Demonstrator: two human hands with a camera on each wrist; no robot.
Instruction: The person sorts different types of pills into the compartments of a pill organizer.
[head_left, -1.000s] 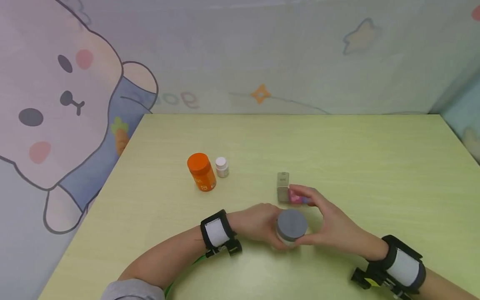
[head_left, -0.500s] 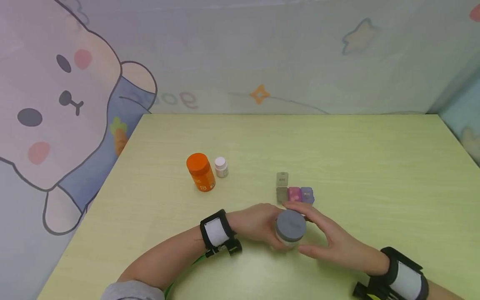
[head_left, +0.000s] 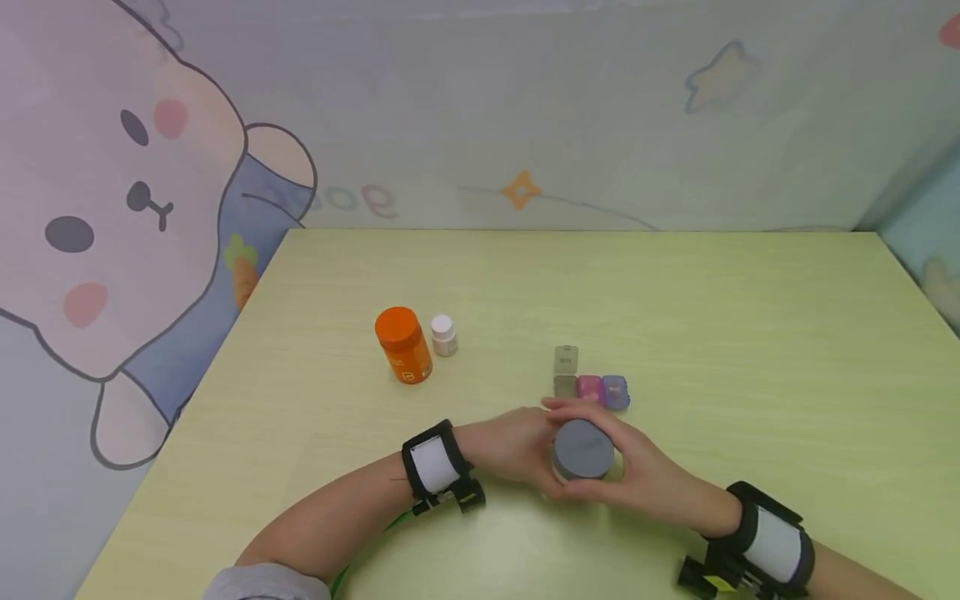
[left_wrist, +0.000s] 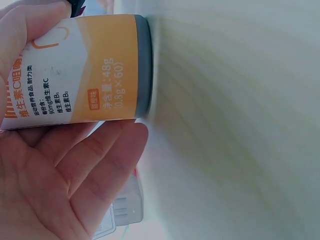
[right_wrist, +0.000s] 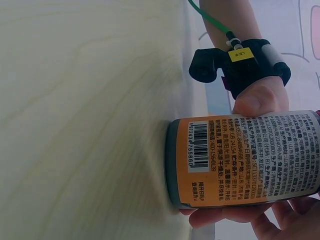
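A jar of vitamin C tablets [left_wrist: 92,70] with an orange and white label stands upright, its grey base close over the table in both wrist views. In the head view its grey lid [head_left: 582,450] faces up. My left hand [head_left: 513,450] grips the body from the left, the thumb on the near side and the fingers round the far side. Around the lid, my right hand [head_left: 652,471] has its fingers on the far side and the thumb on the near edge. Just beyond sits a small pill box with a grey compartment [head_left: 566,387], a pink one [head_left: 591,390] and a purple one [head_left: 617,392].
An orange bottle [head_left: 405,346] and a small white bottle [head_left: 444,336] stand side by side on the light wooden table [head_left: 712,308], left of my hands. The grey compartment's flap [head_left: 566,360] lies folded back. Behind the table hangs a printed backdrop [head_left: 420,100].
My right hand loosened from the lid, its thumb coming away, then took hold of it again with its fingers further left. My left hand and the jar stayed in place.
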